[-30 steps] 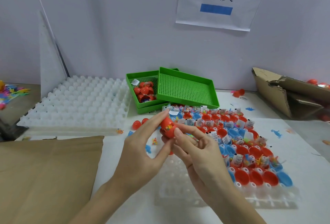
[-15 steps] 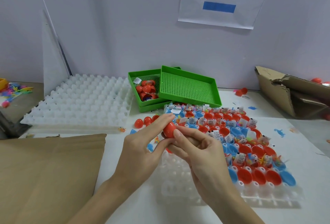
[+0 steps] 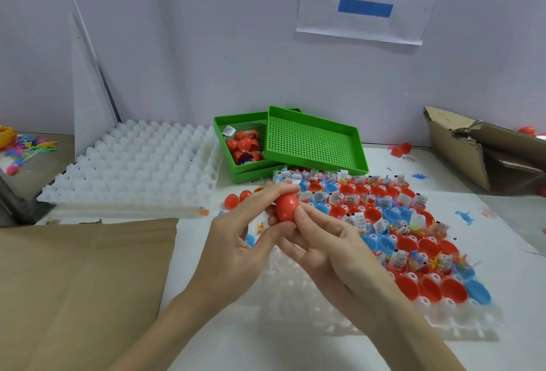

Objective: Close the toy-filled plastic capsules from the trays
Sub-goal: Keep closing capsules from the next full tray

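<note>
A red egg-shaped capsule (image 3: 286, 207) sits between both hands above the white cell tray (image 3: 307, 305). My left hand (image 3: 236, 240) pinches it from the left with finger on top and thumb below. My right hand (image 3: 325, 246) holds it from the right, thumb pressed on its side. The tray's right part carries several open red and blue capsule halves (image 3: 413, 240) with small toys and paper slips. Two closed red capsules (image 3: 236, 198) lie on the table left of the tray.
Stacked green mesh trays (image 3: 313, 140) stand behind, the lower one holding several red capsules (image 3: 243, 146). An empty white cell tray (image 3: 139, 163) lies back left, brown cardboard (image 3: 76, 282) front left, a torn cardboard box (image 3: 484, 152) at right.
The capsule's halves have come together between my hands; an open rim showed earlier, now it reads as one smooth red egg. Both hands stayed in place.
</note>
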